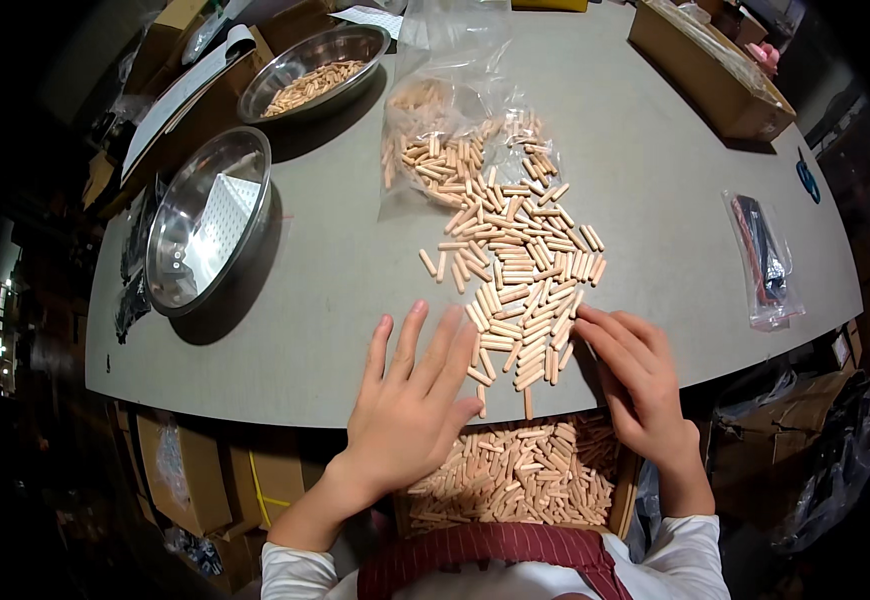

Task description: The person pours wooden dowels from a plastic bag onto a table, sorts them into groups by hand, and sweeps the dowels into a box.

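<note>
Wooden dowel pins (pixel 525 260) lie spread over the grey table (pixel 325 250), trailing from the mouth of a clear plastic bag (pixel 450 60) down to the near edge. My left hand (pixel 410 400) rests flat with its fingers spread, along the left side of the pins. On the right side, my right hand (pixel 640 375) is curved, its fingertips touching the outermost pins; its thumb is partly hidden. Two pins jut over the table's near edge between my hands. Just below that edge, a cardboard box (pixel 623 505) full of the same pins stands against my body.
On the left stand a metal bowl (pixel 160 250) with a white perforated piece inside and another metal bowl (pixel 380 50) holding dowel pins. A long cardboard box (pixel 705 75) sits far right. Nearer lies a clear packet (pixel 763 260) with dark items.
</note>
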The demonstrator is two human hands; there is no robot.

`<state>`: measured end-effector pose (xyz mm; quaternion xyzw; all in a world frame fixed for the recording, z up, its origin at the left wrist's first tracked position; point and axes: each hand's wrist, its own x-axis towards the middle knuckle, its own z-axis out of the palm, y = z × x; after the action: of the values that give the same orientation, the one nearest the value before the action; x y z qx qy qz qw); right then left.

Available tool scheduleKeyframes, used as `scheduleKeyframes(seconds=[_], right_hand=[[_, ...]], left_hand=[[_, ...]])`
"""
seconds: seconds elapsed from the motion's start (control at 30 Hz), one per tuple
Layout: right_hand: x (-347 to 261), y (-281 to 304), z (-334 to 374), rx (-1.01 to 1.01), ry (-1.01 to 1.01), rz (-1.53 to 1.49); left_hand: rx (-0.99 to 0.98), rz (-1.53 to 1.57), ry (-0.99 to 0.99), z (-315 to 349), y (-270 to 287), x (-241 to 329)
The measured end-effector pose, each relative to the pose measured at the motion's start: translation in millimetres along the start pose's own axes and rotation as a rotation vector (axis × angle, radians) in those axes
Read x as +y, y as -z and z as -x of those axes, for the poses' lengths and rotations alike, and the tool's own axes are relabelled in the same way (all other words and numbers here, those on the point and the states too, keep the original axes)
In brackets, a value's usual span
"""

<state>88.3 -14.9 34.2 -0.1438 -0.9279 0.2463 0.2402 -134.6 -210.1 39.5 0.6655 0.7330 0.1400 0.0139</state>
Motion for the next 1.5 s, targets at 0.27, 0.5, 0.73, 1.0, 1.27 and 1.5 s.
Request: scheduleKeyframes(seconds=[0.27, 0.5, 0.73, 1.0, 1.27, 1.5], right_hand=[[7.5, 0.7, 3.8, 0.012, -0.031, -0.239], [1.9, -5.4, -1.8, 0.136, -0.089, -0.098], [1.4, -5.6, -0.5, 0.080, -0.071, -0.033], [5.5, 13.7, 3.8, -0.110, 0.065, -0.287], [-0.8, -12.8, -5.9, 0.126, -0.017, -0.036], [-0.4, -3.1, -6.8, 0.029, 0.076, 0.011]], left_hand=[[-0.081, 0.107, -0.073, -0.7, 4.1, -5.1], [0.257, 0.298, 0.112, -5.1, -2.3, -1.7], [0.368, 0.253, 0.126, -5.7, -7.7, 2.6], [0.186, 0.463, -0.102, 6.6, 3.9, -9.7], [0.270, 0.349, 0.069, -17.2, -2.0, 6.3], [0.201, 0.325, -0.022, -16.3, -4.2, 7.2]])
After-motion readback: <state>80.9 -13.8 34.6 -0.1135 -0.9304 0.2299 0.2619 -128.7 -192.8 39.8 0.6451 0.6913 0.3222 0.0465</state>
